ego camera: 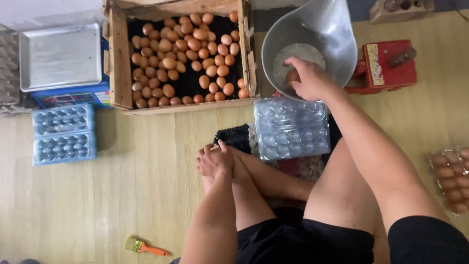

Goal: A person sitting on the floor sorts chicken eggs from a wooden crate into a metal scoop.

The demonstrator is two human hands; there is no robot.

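My right hand (309, 77) reaches into a grey metal scale pan (332, 29) and its fingers close around a brown egg (293, 77). Just below the pan an open clear plastic egg carton (292, 128) lies with no eggs in it. My left hand (215, 160) rests on my foot, fingers loosely spread, holding nothing. A wooden crate (116, 58) full of brown eggs (188, 54) stands at the top centre, to the left of the pan.
A red scale base (391, 66) sits under the pan. A blue scale with a steel tray (61, 56) and a blue-tinted egg carton (63, 133) lie left. A filled egg carton (452, 178) is at the right edge. An orange-handled brush (145, 247) lies on the wooden floor.
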